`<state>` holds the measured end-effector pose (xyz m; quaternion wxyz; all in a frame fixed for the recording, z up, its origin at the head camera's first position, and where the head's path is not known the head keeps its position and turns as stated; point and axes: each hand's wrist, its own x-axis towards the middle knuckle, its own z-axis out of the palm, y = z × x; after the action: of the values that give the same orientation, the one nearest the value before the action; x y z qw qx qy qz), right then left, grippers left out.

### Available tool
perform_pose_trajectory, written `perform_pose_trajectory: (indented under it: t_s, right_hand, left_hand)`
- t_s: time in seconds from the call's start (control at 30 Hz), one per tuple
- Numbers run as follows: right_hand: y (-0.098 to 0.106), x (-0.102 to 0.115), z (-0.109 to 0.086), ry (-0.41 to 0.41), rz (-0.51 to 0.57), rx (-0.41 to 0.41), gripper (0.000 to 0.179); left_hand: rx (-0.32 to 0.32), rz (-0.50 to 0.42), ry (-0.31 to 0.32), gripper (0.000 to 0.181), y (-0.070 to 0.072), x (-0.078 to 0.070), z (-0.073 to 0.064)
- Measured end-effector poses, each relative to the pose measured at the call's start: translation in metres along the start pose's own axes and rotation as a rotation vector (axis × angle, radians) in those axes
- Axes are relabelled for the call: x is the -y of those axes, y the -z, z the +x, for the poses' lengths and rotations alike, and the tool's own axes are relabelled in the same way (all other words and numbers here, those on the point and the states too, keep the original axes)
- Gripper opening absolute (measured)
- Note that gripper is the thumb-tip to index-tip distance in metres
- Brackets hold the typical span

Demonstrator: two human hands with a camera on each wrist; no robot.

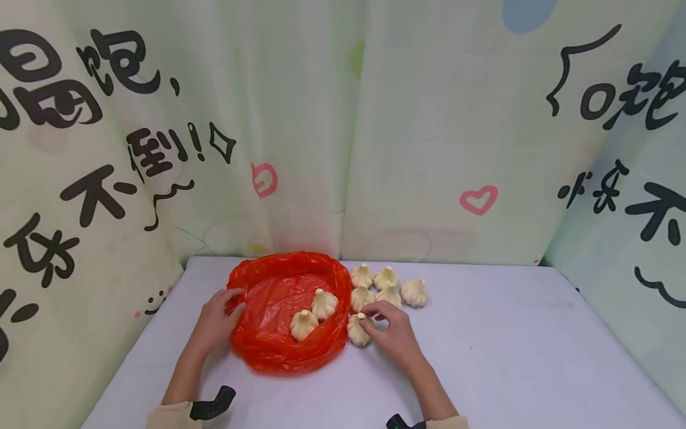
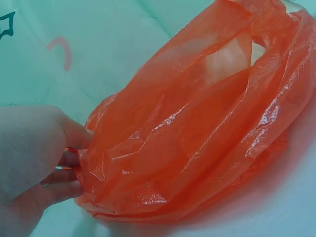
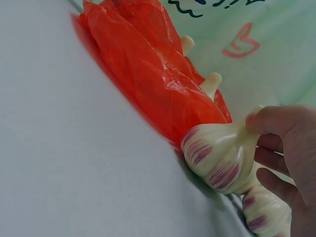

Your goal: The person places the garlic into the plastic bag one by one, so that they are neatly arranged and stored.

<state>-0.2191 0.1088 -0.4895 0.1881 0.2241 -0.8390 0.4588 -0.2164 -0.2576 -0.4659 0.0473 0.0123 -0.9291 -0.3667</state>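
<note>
A red plastic bag (image 1: 257, 351) lies spread with its mouth facing up, and two garlic bulbs (image 1: 303, 325) sit inside it. At the bag's left rim my left hand (image 1: 218, 319) holds the plastic between fingers and thumb; in the left wrist view the fingertips (image 2: 74, 187) meet the bag's edge (image 2: 128, 182). Just outside the right rim, my right hand (image 1: 396, 336) pinches a garlic bulb (image 1: 357, 332) by its stem. That bulb (image 3: 217, 158), cream with purple streaks, is right beside the bag's wall (image 3: 138, 64) in the right wrist view.
Several more garlic bulbs (image 1: 387, 277) stand grouped to the right of the bag, beyond my right hand. The white table (image 1: 509, 351) reaches back to a printed curtain (image 1: 407, 149), which also hangs along both sides.
</note>
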Motion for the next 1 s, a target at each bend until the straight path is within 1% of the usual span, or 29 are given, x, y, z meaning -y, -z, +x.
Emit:
perform_pose_trajectory:
  t_s: [0.3, 0.6, 1.0]
  right_hand:
    - [-0.0014, -0.0024, -0.0005, 0.011, -0.010, -0.012, 0.019]
    - [-0.0015, -0.0009, 0.0001, -0.003, -0.028, -0.020, 0.020]
    - [0.0001, -0.0006, 0.0014, 0.005, -0.021, -0.035, 0.020]
  left_hand:
    - [-0.006, 0.006, -0.008, 0.043, -0.0014, 0.0009, 0.0000]
    - [-0.007, 0.009, -0.013, 0.042, -0.0011, 0.0014, -0.0005]
    - [0.005, 0.017, 0.009, 0.043, 0.0001, -0.0016, -0.0010]
